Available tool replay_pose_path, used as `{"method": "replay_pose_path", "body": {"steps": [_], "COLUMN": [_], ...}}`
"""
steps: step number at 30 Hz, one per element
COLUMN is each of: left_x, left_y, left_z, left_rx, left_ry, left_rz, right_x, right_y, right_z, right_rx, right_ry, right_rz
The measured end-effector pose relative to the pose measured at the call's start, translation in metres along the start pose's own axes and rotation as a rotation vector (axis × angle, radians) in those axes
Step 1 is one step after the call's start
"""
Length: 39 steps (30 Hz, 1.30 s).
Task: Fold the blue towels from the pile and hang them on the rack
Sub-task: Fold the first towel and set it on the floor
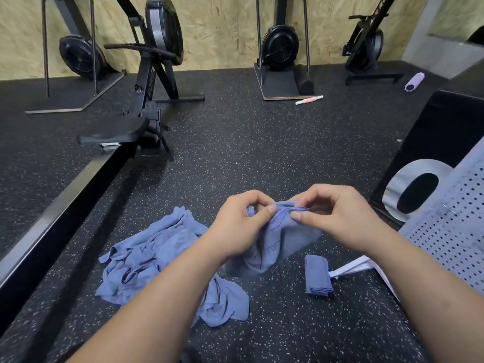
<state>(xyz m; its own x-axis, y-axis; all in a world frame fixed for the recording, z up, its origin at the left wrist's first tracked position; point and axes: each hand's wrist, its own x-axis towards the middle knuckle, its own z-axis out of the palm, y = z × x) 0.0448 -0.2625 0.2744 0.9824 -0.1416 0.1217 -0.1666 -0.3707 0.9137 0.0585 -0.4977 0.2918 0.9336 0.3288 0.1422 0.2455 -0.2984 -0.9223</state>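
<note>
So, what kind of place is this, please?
Most likely a gym: rowing machines stand along the wooden wall, the floor is black speckled rubber, and a foam roller lies near one machine.

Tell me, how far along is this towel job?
Early on. One folded towel lies on the floor, not hung yet. The left hand and right hand pinch the hem of a second blue towel, not yet folded. A crumpled pile of more blue towels waits beside them, and no towel hangs anywhere in view.
</note>
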Motion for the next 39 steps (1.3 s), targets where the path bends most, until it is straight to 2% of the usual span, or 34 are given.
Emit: {"method": "replay_pose_path", "body": {"steps": [4, 9, 12, 14, 16, 19, 22, 26, 29, 30, 32, 34, 35, 37, 39], "left_x": [-0.001, -0.002, 0.0, 0.003, 0.008, 0.013, 0.014, 0.009, 0.008, 0.008, 0.009, 0.011, 0.011, 0.012, 0.013], "left_y": [-0.001, -0.001, -0.003, -0.007, -0.01, -0.017, -0.02, -0.014, -0.014, -0.017, -0.025, -0.032, -0.034, -0.035, -0.031], "left_z": [-0.002, -0.001, -0.001, -0.004, -0.012, -0.034, -0.052, -0.057, -0.065, -0.068, -0.07, -0.068, -0.066, -0.062, -0.058], "left_rx": [-0.038, -0.018, 0.028, 0.092, 0.113, 0.055, -0.077, -0.145, -0.133, -0.09, 0.161, 0.405, 0.444, 0.382, 0.206], "left_ry": [-0.011, -0.062, -0.027, 0.093, 0.297, 0.543, 0.621, 0.452, 0.185, 0.111, 0.074, 0.163, 0.244, 0.418, 0.535], "left_rz": [-0.017, 0.007, 0.031, 0.005, -0.069, -0.133, -0.126, -0.071, -0.05, -0.059, -0.07, -0.096, -0.129, -0.174, -0.181], "right_x": [0.0, 0.002, 0.004, 0.007, 0.009, 0.009, 0.004, 0.003, 0.002, 0.001, -0.002, -0.005, -0.005, -0.004, -0.002], "right_y": [0.006, 0.006, 0.008, 0.014, 0.021, 0.027, 0.03, 0.031, 0.03, 0.031, 0.034, 0.034, 0.034, 0.031, 0.028], "right_z": [0.0, 0.0, -0.001, -0.005, -0.011, -0.026, -0.042, -0.044, -0.046, -0.048, -0.052, -0.052, -0.051, -0.046, -0.039], "right_rx": [-0.025, -0.058, -0.034, -0.12, -0.162, 0.02, 0.152, 0.211, 0.218, 0.165, -0.017, -0.178, -0.21, -0.214, -0.189], "right_ry": [0.024, 0.099, 0.09, 0.142, 0.26, 0.442, 0.471, 0.455, 0.578, 0.607, 0.616, 0.584, 0.567, 0.554, 0.589], "right_rz": [0.062, 0.022, 0.024, 0.056, 0.093, 0.149, 0.208, 0.219, 0.223, 0.224, 0.218, 0.212, 0.209, 0.196, 0.172]}}
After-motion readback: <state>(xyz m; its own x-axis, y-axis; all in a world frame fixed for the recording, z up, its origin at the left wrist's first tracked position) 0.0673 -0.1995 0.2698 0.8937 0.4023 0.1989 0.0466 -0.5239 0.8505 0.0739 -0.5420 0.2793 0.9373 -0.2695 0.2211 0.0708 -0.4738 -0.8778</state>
